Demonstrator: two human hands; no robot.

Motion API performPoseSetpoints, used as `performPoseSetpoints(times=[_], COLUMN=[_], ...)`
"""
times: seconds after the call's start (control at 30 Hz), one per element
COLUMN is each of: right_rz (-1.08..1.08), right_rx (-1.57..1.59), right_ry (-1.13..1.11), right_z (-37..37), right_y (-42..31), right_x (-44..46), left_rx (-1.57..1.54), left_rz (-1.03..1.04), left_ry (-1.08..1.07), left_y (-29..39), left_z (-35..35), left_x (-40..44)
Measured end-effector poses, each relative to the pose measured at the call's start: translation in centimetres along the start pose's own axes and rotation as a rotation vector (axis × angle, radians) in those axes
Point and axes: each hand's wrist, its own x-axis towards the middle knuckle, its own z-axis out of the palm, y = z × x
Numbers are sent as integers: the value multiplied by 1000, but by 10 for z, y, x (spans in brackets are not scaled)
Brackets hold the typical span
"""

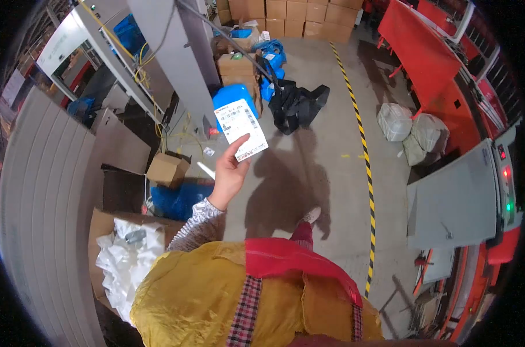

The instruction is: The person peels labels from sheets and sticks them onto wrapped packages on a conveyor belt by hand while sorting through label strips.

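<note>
A person's left hand (232,174) holds up a white printed label (239,128) in a storage area, thumb or finger pressed on its face — a narrow pinch at the lower edge. The right hand is out of view, and its state cannot be told.

As far as the scene shows, the picking-up is done: the label is off the floor (331,191), in the grip, with its print toward the wearer. It does not appear to be set down. Whether anything about it is left to check or place cannot be judged from this view.

The label is a tilted rectangle that looks flat and uncreased, with dark lines of print, barcode-like marks and touches of red near its top and bottom edges; the wording is too small to read. Just beyond it shows a blue package (232,95) — whether the two touch cannot be told.

Left of the hand and nearer the wearer sits a carton of white plastic (126,266); just left lie a small cardboard box (167,169) and a blue bag (181,200). Beyond the hand, to its right, rests a heap of black straps (300,107). Farther right, striped tape (360,136) runs along the floor, past which sit wrapped bundles (395,122).
</note>
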Motion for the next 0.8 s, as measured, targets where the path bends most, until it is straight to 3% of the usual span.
performPoseSetpoints(times=[0.1, 0.27, 0.33, 0.4, 0.47, 0.57, 0.6, 0.63, 0.7, 0.8], right_rz=[-61, -232, -335, -470, -648, -964, -911, -852, -907, -580], right_rx=[38, 61, 85, 137, 173, 117, 122, 139, 206, -109], right_ry=[0, 66, 115, 124, 129, 288, 217, 151, -119, -153], right_z=[-78, -242, -316, -381, -431, -471, -485, -492, -505, -505], right_y=[-73, -242, -328, -430, -540, -658, -686, -711, -720, -791], right_x=[99, 254, 320, 381, 446, 571, 591, 611, 698, 720], left_rx=[249, -6, 34, 185, 255, 261, 92, 224, 152, 122], left_rz=[38, -211, -173, -98, -279, -264, -283, -264, -213, -195], left_ry=[35, 178, 191, 199, 185, 206, 151, 166, 191, 191], left_y=[-39, -111, -132, -155, -163, -221, -241, -241, -289, -315], left_z=[61, 131, 153, 158, 167, 177, 182, 195, 210, 236], left_x=[81, 209, 263, 302, 345, 424, 453, 487, 565, 669])
